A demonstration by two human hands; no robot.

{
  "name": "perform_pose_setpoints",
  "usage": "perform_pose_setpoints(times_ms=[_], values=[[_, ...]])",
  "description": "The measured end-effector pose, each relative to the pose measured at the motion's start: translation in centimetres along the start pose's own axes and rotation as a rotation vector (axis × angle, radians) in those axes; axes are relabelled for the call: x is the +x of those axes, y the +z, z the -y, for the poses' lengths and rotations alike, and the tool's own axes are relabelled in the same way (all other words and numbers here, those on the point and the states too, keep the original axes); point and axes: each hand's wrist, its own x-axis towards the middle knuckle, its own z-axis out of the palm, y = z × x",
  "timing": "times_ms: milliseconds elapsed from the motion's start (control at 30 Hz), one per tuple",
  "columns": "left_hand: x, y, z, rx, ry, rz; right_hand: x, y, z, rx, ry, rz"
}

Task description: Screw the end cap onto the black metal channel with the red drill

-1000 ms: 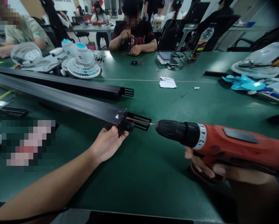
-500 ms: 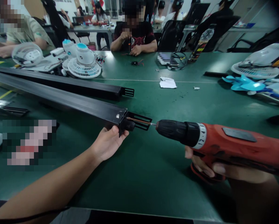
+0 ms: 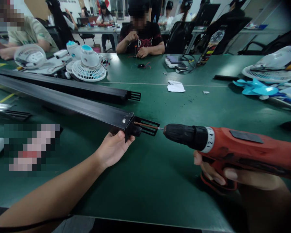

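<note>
My left hand [image 3: 115,148] grips the near end of a long black bar-shaped housing [image 3: 82,103] from below, thumb at its side. A slotted bracket [image 3: 149,125] and a dark knob [image 3: 137,130] stick out of that end. In my right hand [image 3: 213,173] is a red and black cordless drill [image 3: 235,145], pointed left, a finger at the trigger. Its long thin bit [image 3: 147,125] reaches along the bracket to the housing's end face; the exact contact point is too small to make out. Behind lies a second black housing [image 3: 87,86] with a similar bracket.
White fan parts [image 3: 89,66] stand at the back left; blue fan blades [image 3: 257,87] and a white fan [image 3: 269,71] lie right. A paper scrap [image 3: 176,86], a bottle [image 3: 212,47] and a pixelated item [image 3: 35,147] are on the green table [image 3: 145,191]. A person [image 3: 140,35] works opposite.
The view has shifted very slightly. The drill's rear has tipped down a little, while the bit stays at the housing's end and my left hand keeps its hold.
</note>
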Motion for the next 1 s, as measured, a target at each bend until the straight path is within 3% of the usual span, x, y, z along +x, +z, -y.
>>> perform_pose_setpoints(times_ms=[267, 500, 1000], values=[[-0.1, 0.2, -0.2, -0.028, -0.011, 0.000, -0.1, 0.5, 0.2, 0.047, -0.028, 0.042], [-0.1, 0.2, -0.4, -0.043, -0.019, -0.009, 0.8, 1.2, 0.6, 0.030, -0.064, 0.004], [0.0, 0.0, -0.2, -0.032, -0.015, 0.012, 0.5, 1.0, 0.5, 0.068, -0.077, -0.004]])
